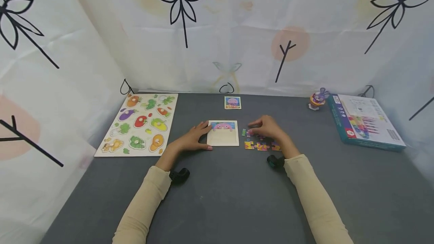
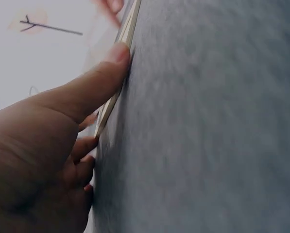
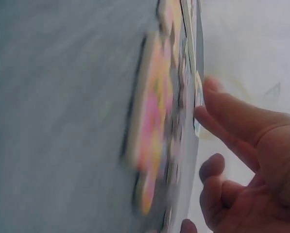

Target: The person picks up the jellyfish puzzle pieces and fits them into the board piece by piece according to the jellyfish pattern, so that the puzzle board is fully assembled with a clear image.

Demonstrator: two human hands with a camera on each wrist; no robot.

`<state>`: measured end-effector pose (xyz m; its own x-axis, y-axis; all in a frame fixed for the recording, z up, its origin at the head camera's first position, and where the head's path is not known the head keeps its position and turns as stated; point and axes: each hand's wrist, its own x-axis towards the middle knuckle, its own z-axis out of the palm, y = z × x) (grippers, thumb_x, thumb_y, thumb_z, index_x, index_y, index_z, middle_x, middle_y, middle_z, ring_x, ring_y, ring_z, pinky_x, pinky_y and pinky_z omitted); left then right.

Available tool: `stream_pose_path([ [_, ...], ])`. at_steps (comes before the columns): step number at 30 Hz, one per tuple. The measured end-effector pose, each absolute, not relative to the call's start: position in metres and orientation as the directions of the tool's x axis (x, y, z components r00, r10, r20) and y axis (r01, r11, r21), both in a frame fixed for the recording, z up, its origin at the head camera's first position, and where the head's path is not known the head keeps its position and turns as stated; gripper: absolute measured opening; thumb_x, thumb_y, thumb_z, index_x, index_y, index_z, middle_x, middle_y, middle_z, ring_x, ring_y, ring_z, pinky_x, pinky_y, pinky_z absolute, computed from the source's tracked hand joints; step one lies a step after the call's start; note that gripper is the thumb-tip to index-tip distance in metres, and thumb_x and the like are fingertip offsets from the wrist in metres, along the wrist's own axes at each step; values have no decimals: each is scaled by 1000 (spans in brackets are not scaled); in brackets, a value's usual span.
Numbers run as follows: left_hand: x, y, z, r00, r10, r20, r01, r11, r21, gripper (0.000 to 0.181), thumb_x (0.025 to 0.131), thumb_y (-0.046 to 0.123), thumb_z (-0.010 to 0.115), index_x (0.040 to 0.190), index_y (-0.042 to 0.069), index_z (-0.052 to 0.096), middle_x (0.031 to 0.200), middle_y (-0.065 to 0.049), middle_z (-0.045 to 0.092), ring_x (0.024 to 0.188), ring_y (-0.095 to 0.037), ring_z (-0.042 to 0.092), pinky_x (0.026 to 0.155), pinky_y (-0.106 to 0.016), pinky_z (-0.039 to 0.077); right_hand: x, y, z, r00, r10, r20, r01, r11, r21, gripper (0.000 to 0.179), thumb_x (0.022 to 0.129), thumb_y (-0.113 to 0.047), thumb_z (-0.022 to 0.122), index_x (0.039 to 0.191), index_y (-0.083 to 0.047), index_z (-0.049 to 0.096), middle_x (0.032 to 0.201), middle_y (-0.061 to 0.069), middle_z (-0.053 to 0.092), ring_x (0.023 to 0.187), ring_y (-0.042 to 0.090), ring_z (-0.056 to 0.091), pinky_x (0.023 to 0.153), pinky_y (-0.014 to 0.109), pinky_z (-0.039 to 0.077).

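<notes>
A small square puzzle tray lies in the middle of the table, its top strip filled with pink and blue picture pieces and its lower part bare. My left hand holds it at the left side, thumb at the near corner and fingers at the far one. In the left wrist view the thumb presses the tray's edge. To the right, several colourful jigsaw pieces lie in rows. Over the far row hovers my right hand, thumb and forefinger apart with nothing seen between them, the other fingers loosely bent.
Behind the tray lies a small picture card. A vegetable puzzle board fills the left of the table. At the back right stand a purple figurine and a flat teal-sided box. White patterned cloth encloses the table.
</notes>
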<state>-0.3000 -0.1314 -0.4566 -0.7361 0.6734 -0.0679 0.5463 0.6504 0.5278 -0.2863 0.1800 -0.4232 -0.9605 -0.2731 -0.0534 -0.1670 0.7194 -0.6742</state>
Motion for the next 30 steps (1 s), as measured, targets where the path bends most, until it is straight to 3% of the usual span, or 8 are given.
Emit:
stream_pose_path([
  [4,-297,-142,-455,-720,693,-48,560,620,550,83,84,36,66,146,5,22,154,-14,12,143,-32,4,112,-53,6,-282,184,-425,-960,-269,-74,-174,784,-596,34,77,-26,74,107,-9,71,62,3,63,51,11,38,56,28,33],
  [7,-296,-143,-455,-720,693,-26,563,606,561,81,84,35,66,146,4,23,154,-14,15,143,-32,5,112,-53,7,-281,182,-426,-966,-244,-79,-167,833,-527,33,75,-31,75,105,-17,72,86,6,70,68,16,52,69,37,34],
  [9,-296,-142,-456,-731,682,-14,558,609,564,80,84,36,66,145,5,24,153,-13,18,143,-32,7,113,-52,8,-281,180,-426,-973,-219,-79,-151,851,-502,31,75,-32,75,103,-20,73,94,7,70,78,20,54,74,43,32],
  [12,-296,-140,-457,-748,664,7,552,616,563,78,84,35,66,145,5,26,152,-12,21,142,-32,9,112,-53,10,-280,179,-426,-975,-213,-63,-155,854,-496,30,76,-30,74,103,-19,73,93,9,70,80,23,55,79,53,30],
  [17,-296,-137,-457,-762,647,38,548,612,570,76,83,31,67,144,5,29,151,-12,24,142,-34,11,110,-55,16,-282,182,-427,-978,-210,-19,-173,851,-495,31,80,-29,71,107,-15,71,59,6,63,67,20,56,86,60,27],
  [18,-296,-137,-457,-762,647,41,549,610,572,75,83,31,67,144,5,30,151,-12,25,142,-34,11,110,-54,16,-282,182,-427,-978,-208,-7,-178,852,-492,31,81,-29,70,107,-13,71,58,6,61,68,22,55,86,59,27],
  [23,-298,-135,-458,-764,644,47,554,617,559,73,83,32,68,142,5,34,150,-10,28,142,-33,12,112,-52,13,-282,168,-422,-971,-231,65,-235,860,-452,31,83,-28,68,108,-9,70,91,11,58,89,27,49,82,51,30],
  [30,-301,-139,-462,-761,637,121,567,563,602,74,78,41,71,136,4,44,146,-10,36,140,-36,17,110,-54,19,-296,114,-422,-913,-405,48,-386,822,-418,32,83,-32,67,111,-16,69,76,4,48,69,18,37,64,32,22],
])
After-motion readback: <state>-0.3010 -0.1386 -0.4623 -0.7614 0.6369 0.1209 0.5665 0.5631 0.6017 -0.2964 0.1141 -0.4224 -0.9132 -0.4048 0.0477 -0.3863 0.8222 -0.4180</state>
